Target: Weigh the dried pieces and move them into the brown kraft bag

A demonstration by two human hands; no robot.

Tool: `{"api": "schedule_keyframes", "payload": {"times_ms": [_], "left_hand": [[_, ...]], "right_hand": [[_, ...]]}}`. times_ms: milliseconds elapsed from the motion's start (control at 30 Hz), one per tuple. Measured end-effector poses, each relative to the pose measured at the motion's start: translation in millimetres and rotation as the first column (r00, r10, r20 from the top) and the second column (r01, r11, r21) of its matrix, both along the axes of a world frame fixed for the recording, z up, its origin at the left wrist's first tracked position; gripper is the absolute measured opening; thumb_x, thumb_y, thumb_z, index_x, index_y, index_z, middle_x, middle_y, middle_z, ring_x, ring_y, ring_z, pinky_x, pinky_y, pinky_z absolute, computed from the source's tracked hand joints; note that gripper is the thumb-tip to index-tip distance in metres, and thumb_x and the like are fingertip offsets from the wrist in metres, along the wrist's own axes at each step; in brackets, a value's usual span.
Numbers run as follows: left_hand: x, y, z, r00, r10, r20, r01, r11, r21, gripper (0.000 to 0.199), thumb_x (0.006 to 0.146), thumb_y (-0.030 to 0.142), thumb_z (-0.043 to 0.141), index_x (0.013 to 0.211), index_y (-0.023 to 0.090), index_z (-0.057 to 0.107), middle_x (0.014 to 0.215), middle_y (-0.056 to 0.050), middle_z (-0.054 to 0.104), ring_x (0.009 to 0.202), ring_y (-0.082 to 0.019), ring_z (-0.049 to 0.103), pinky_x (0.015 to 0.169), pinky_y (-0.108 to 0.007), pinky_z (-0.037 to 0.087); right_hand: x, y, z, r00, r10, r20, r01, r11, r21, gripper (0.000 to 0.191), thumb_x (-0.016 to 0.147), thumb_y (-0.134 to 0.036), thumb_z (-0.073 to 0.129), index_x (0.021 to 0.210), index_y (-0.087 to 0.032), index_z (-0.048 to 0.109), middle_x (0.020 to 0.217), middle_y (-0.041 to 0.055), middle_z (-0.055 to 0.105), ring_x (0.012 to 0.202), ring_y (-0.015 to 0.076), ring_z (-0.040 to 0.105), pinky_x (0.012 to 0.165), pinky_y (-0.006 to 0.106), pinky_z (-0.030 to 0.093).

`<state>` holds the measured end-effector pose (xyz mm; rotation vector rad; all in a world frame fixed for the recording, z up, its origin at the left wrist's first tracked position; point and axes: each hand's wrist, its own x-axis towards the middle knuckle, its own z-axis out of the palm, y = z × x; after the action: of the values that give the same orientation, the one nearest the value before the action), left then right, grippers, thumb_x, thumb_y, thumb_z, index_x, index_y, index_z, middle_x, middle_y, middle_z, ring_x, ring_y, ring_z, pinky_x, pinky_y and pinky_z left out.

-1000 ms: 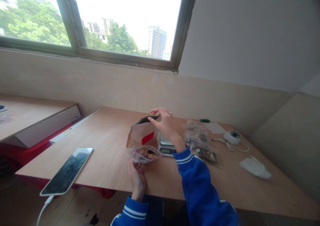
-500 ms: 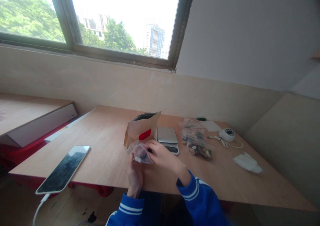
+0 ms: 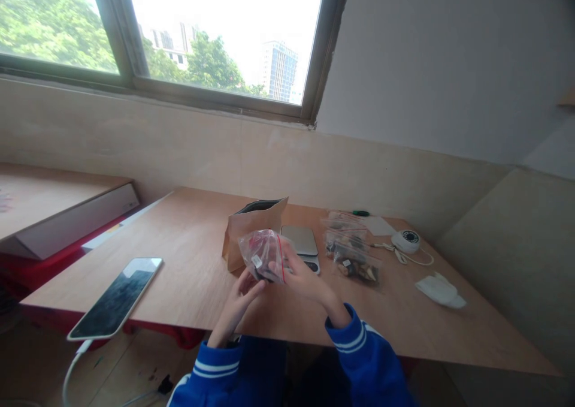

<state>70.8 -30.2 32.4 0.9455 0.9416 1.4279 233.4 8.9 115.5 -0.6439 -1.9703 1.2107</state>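
Observation:
A clear zip bag with a red seal strip, a small white label and dark pieces inside is held above the table's front part. My right hand grips it along the sealed side, some fingers partly hidden behind the plastic. Below the bag's lower left is my left hand, its thumb and fingers apart; whether it touches the plastic I cannot tell. Just behind the bag, a brown paper pouch stands upright with its top open. To its right lies a digital scale, partly covered by my right hand.
Several zip bags of dried pieces lie right of the scale. Farther right are a white dome camera with its cable and a crumpled white plastic item. A phone on a cable overhangs the front left edge. A green-handled tool lies at the back.
The zip bag has been raised and turned more upright, its seal strip now facing right. My left hand has shifted down and left, its fingers loosening. My right hand still holds the bag.

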Motion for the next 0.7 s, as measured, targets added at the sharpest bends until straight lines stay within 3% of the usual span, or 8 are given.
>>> {"api": "schedule_keyframes", "payload": {"times_ms": [100,233,300,400,533,700], "left_hand": [[1.2,1.2,4.9,0.997,0.045,-0.055,-0.043,0.999,0.033,0.040,0.070,0.036,0.072,0.105,0.018,0.067,0.110,-0.008,0.068,0.103,-0.025,0.062,0.087,-0.033,0.050],[4.6,2.9,4.0,0.991,0.130,-0.008,-0.130,0.991,0.000,0.044,0.071,0.044,0.069,0.103,0.014,0.065,0.095,-0.009,0.071,0.078,-0.021,0.066,0.063,-0.028,0.053],[6.1,3.3,3.2,0.985,0.166,0.039,-0.166,0.986,-0.011,0.046,0.070,0.045,0.070,0.103,0.014,0.066,0.097,-0.010,0.071,0.083,-0.022,0.067,0.068,-0.029,0.053],[6.8,3.6,2.4,0.982,0.180,0.064,-0.180,0.984,-0.008,0.048,0.070,0.044,0.071,0.108,0.016,0.066,0.110,-0.011,0.068,0.102,-0.026,0.063,0.084,-0.033,0.052],[3.9,3.6,0.8,0.991,0.123,0.053,-0.123,0.992,-0.005,0.051,0.070,0.044,0.070,0.115,0.018,0.065,0.125,-0.010,0.061,0.119,-0.029,0.053,0.098,-0.037,0.045],[-0.1,2.3,3.9,0.997,0.034,-0.075,-0.029,0.997,0.066,0.052,0.072,0.039,0.069,0.120,0.019,0.061,0.130,-0.009,0.058,0.125,-0.028,0.049,0.106,-0.041,0.038]], "right_hand": [[0.9,-2.8,-5.9,1.000,0.025,0.013,-0.024,0.998,-0.058,0.062,0.089,-0.037,0.055,0.142,-0.027,0.024,0.140,0.0090,0.041,0.126,0.0198,0.046,0.104,0.036,0.041],[-0.8,-4.7,-16.4,0.990,0.139,0.035,-0.129,0.969,-0.209,0.054,0.085,-0.035,0.059,0.133,-0.025,0.036,0.125,0.0084,0.055,0.109,0.0195,0.058,0.092,0.037,0.050],[-3.0,-4.5,-23.1,0.991,0.114,0.072,-0.096,0.971,-0.221,0.054,0.083,-0.033,0.061,0.131,-0.025,0.039,0.122,0.0075,0.056,0.101,0.0184,0.060,0.088,0.036,0.052],[-6.7,-1.9,-33.6,0.995,0.043,0.089,-0.029,0.988,-0.154,0.057,0.081,-0.030,0.064,0.132,-0.026,0.039,0.128,0.0076,0.052,0.107,0.0187,0.057,0.092,0.036,0.049],[-10.8,4.3,-42.8,1.000,0.022,0.009,-0.020,0.989,-0.144,0.045,0.085,-0.034,0.059,0.127,-0.024,0.046,0.131,0.0068,0.052,0.118,0.0196,0.052,0.101,0.037,0.042],[-11.1,7.8,-42.4,0.998,-0.061,-0.001,0.061,0.990,-0.127,0.034,0.086,-0.040,0.058,0.115,-0.023,0.057,0.116,0.0053,0.062,0.107,0.0202,0.059,0.097,0.038,0.044]]}}
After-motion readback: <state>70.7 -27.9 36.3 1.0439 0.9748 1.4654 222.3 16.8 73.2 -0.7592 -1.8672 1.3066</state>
